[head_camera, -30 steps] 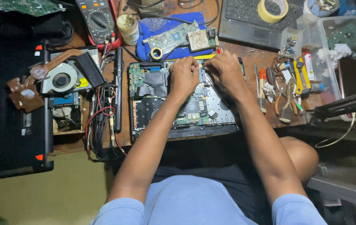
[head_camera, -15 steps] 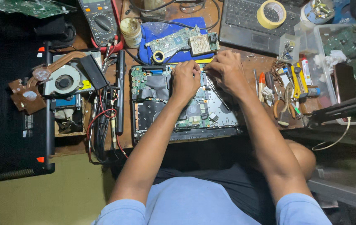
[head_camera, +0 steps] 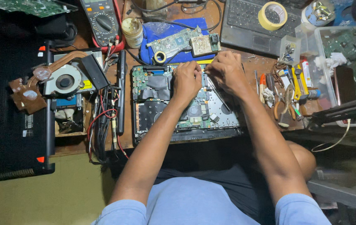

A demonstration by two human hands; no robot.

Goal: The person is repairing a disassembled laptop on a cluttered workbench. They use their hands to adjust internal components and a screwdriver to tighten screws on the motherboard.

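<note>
The head camera looks straight down at an opened laptop base with a green circuit board inside a dark frame (head_camera: 186, 108). It lies flat in the middle of the brown wooden desk (head_camera: 78, 146), right in front of the person. Black film covers part of the board, and shiny metal shows on its right side.

The left hand (head_camera: 186, 79) rests on the top middle of the board, fingers curled down. The right hand (head_camera: 228, 71) sits just beside it at the top edge, fingers pinched together. It is too small to tell what, if anything, the fingers pinch. The two hands are almost touching.

There is little free room. A blue mat with a small green board on it (head_camera: 174, 39) lies just above the hands. A black cooling fan with a copper pipe (head_camera: 63, 79) and a bunch of red and black wires (head_camera: 103, 121) sit to the left. Pliers and screwdrivers with coloured handles (head_camera: 286, 91) crowd the right. A grey laptop keyboard (head_camera: 248, 21) with a roll of yellow tape (head_camera: 272, 15) on it lies at the top right. The laptop base's near edge reaches the desk's front edge.

Compared with half a second ago, both hands stay at the same spot on the board's top edge.
</note>
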